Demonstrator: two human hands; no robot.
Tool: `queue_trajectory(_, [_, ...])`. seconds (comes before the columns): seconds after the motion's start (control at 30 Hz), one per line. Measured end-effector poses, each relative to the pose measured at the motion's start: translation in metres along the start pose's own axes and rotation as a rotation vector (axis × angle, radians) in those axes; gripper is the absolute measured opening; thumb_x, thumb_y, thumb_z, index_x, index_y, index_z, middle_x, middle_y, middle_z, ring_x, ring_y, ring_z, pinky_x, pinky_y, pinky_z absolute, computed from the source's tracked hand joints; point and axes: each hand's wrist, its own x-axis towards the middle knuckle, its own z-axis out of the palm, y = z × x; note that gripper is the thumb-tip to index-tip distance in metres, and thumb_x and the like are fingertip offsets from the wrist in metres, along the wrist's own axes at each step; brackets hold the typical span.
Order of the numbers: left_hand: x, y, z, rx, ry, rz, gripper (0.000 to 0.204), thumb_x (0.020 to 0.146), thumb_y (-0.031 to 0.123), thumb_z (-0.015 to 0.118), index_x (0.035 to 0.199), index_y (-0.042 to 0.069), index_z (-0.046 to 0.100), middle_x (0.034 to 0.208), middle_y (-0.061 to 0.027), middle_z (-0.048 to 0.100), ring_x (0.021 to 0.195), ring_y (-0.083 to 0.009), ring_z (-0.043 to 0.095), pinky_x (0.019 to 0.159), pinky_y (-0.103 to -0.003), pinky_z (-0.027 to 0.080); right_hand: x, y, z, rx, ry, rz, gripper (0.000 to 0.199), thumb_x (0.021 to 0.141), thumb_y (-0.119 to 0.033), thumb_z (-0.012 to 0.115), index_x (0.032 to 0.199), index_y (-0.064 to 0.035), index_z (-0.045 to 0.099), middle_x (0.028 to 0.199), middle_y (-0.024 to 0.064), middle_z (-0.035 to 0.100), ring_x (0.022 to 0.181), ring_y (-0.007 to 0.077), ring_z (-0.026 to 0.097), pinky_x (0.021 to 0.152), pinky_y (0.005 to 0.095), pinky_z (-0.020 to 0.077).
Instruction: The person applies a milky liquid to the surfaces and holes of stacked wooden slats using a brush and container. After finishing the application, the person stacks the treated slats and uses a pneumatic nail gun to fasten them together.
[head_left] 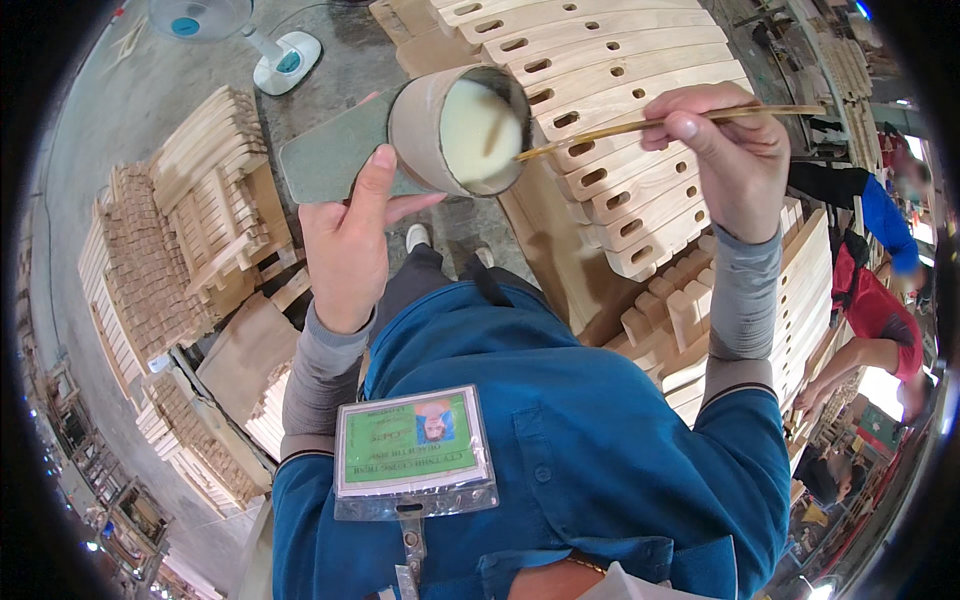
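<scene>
My left hand [352, 235] grips a brown cylindrical pot [425, 128] tilted toward me, filled with creamy white glue [478, 130]. My right hand [728, 158] pinches a thin wooden stick [640, 126] whose tip dips into the pot's rim. Just beyond both hands lie stacked pale wooden rails [610, 70] with rows of oval slots.
Piles of small wooden parts [185, 230] stand on the floor to my left. A white and blue fan [250, 35] sits at the top left. Slotted boards [805, 300] are stacked on the right, where other people [880, 310] work.
</scene>
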Motion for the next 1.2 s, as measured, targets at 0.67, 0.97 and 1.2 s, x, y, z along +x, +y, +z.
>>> queue_trajectory(0.67, [0.002, -0.030, -0.012, -0.248, 0.038, -0.181, 0.021, 0.088, 0.010, 0.046, 0.102, -0.005, 0.053, 0.098, -0.0112, 0.058, 0.081, -0.0218, 0.061, 0.066, -0.038, 0.056, 0.019, 0.067, -0.022, 0.453, 0.220, 0.316, 0.010, 0.083, -0.009, 0.056, 0.082, 0.0010, 0.055, 0.080, 0.0110, 0.059, 0.071, 0.0167, 0.060, 0.069, 0.0288, 0.0505])
queue_trajectory(0.97, [0.002, -0.025, -0.036, -0.212, 0.095, -0.170, 0.020, 0.088, 0.010, 0.046, 0.096, -0.006, 0.055, 0.094, -0.0105, 0.059, 0.082, -0.0232, 0.061, 0.068, -0.040, 0.055, 0.043, 0.111, -0.025, 0.036, 0.285, 0.275, 0.019, 0.080, -0.015, 0.062, 0.084, 0.0021, 0.055, 0.076, 0.0098, 0.059, 0.067, 0.0180, 0.060, 0.062, 0.0266, 0.0511])
queue_trajectory(1.2, [0.004, -0.022, -0.036, -0.215, 0.111, -0.162, 0.020, 0.088, 0.010, 0.047, 0.087, -0.008, 0.057, 0.090, -0.0097, 0.059, 0.078, -0.0209, 0.061, 0.069, -0.041, 0.055, 0.049, 0.109, 0.002, -0.319, 0.012, 0.087, 0.013, 0.084, -0.012, 0.057, 0.082, 0.0004, 0.056, 0.070, 0.0047, 0.057, 0.064, 0.0096, 0.057, 0.060, 0.0216, 0.0484])
